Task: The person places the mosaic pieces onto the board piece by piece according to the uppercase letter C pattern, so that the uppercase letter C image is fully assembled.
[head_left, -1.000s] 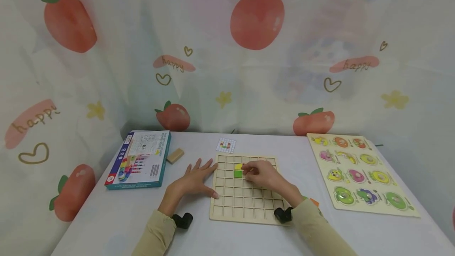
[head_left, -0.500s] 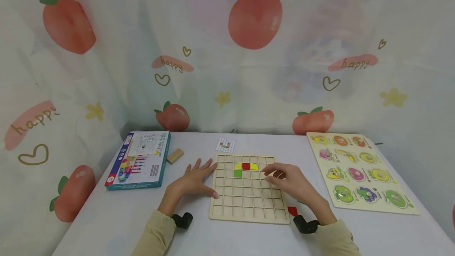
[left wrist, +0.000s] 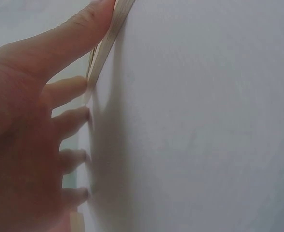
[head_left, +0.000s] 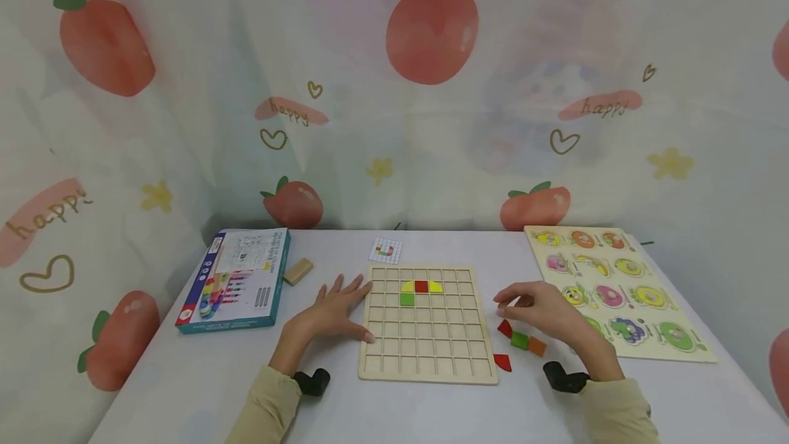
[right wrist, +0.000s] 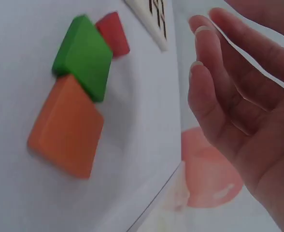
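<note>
My left hand (head_left: pixel 333 314) lies spread at the left edge of a wooden grid board (head_left: pixel 431 348), its thumb touching the edge. In the left wrist view the thumb of that hand (left wrist: pixel 40 92) presses the board's side (left wrist: pixel 108 46). Set in the grid are a green square tile (head_left: pixel 407 299), a red square tile (head_left: pixel 422 286) and two yellow rounded tiles (head_left: pixel 435 287). My right hand (head_left: pixel 542 310) hovers right of the board, fingers loosely bent and holding nothing. Below it lie an orange tile (right wrist: pixel 69 128), a green tile (right wrist: pixel 86 58) and a red tile (right wrist: pixel 114 34).
Another red tile (head_left: pixel 502 362) lies by the board's right edge. A pattern card (head_left: pixel 385 251) is behind the board. Left are a wooden block (head_left: pixel 298 271) and a boxed toy set (head_left: pixel 237 279). A fruit puzzle board (head_left: pixel 592 286) lies at right.
My right hand has moved right, off the grid board to above the loose tiles. A red and a yellow tile now show in the grid where it was. The left hand stays put.
</note>
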